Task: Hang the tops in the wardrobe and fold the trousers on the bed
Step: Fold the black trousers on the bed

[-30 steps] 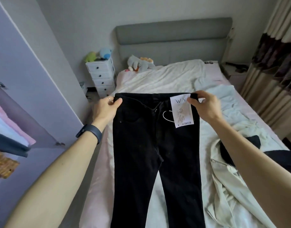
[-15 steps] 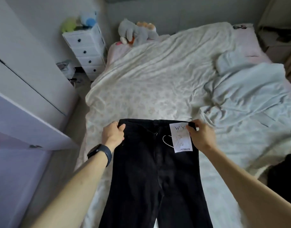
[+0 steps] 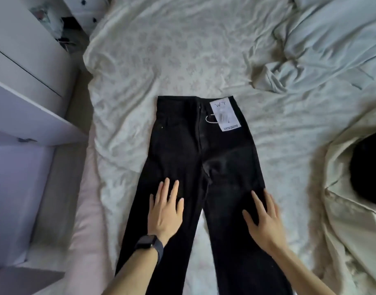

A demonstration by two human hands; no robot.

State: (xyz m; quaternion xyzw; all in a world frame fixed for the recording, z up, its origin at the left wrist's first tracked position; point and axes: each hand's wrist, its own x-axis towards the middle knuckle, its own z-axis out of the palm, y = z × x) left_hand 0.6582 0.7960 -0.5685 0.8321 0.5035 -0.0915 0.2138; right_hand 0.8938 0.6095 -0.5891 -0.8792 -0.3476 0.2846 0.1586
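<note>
The trousers (image 3: 182, 145) lie front up on the bed (image 3: 161, 60), waistband at the far end and legs running toward the near edge, where the hems pass out of view. A white tag (image 3: 225, 114) rests on the right side of the waist.

Both hands are flat on the cloth just below the crotch. The left hand (image 3: 164, 211), with a watch (image 3: 149, 244) on its wrist, presses on the left leg with its fingers straight and spread, pointing far. The right hand (image 3: 264, 218) presses on the right leg near its outer edge, fingers likewise spread. Neither hand pinches or grips anything.

This looks like the smoothing step: the trousers are laid out and pressed flat, and no fold has been made yet. The legs part slightly, with a strip of bed showing between them.

The next move probably calls for folding one leg over the other. That means a grip at one waist corner and another lower on the same leg, then carrying that side across so the outer seams meet. The tag may need tucking so that it does not bunch inside the fold.

At the right lie a pale garment (image 3: 342, 209) and a dark garment (image 3: 368, 167), possibly tops to hang. The wardrobe (image 3: 23, 103) stands at the left.
</note>
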